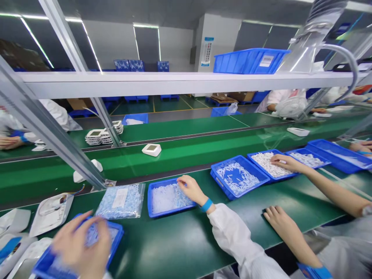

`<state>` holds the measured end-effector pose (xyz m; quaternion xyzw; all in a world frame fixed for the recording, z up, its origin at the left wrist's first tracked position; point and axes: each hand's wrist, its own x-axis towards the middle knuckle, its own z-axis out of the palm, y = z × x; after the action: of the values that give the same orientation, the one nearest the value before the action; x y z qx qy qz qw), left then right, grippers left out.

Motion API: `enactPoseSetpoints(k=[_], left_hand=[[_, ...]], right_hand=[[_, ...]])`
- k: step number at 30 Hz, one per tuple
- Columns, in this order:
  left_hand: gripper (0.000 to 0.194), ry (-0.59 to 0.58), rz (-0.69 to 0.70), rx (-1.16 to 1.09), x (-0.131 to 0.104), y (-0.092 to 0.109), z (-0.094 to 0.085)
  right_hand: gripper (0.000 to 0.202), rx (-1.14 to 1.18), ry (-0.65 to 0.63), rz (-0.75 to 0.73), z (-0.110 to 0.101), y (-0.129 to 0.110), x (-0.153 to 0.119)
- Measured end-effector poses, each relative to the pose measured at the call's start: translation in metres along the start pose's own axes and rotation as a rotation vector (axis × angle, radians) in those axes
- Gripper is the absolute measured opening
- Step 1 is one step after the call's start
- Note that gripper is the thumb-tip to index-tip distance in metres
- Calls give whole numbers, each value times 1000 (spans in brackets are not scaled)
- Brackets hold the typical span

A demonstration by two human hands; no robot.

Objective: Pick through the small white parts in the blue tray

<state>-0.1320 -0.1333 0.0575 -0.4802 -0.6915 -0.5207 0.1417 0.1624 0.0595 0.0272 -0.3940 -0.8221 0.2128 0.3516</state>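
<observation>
My left hand (83, 244), smeared by motion, hovers over a blue tray (117, 236) of small pale pieces at the lower left. Its fingers look bent and apart, with nothing visible between them. My right hand (193, 190), with a blue wrist band, reaches into another blue tray (150, 201) that holds small clear-white and light-blue pieces. The fingertips are pinched together at the pieces; whatever is between them is too small to make out. Between the two trays lies a clear bag (122, 201) of light-blue pieces.
White device housings (52, 213) lie at the left. A co-worker's hand (285, 162) dips into a tray of white pieces (266, 164); their other hand (280, 221) rests on the green bench. A metal post (58, 128) slants at left. Beyond, a white device (151, 149) sits on the green belt.
</observation>
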Motion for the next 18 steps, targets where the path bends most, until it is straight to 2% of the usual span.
enactPoseSetpoints(k=[1,2,3,6,8,10,12,18], left_hand=[[18,-45,120,17,6,20,17],[13,-138,235,39,13,39,37],[12,-295,329,60,20,56,59],[20,-749,359,108,28,83,125],[24,-938,330,181,23,84,161],[26,-1003,318,249,12,78,185],[27,-1010,328,278,1,72,197],[27,-1013,318,277,-11,60,203]], right_hand=[[19,-74,-101,-47,6,-6,5],[17,-154,-200,-72,11,-10,9],[15,-232,-285,-78,16,-12,11],[14,-365,-406,-42,25,-7,12],[17,-373,-415,-26,25,-1,11],[19,-379,-402,-36,23,3,9],[19,-421,-377,-59,21,4,6],[23,-555,-320,-95,27,-1,2]])
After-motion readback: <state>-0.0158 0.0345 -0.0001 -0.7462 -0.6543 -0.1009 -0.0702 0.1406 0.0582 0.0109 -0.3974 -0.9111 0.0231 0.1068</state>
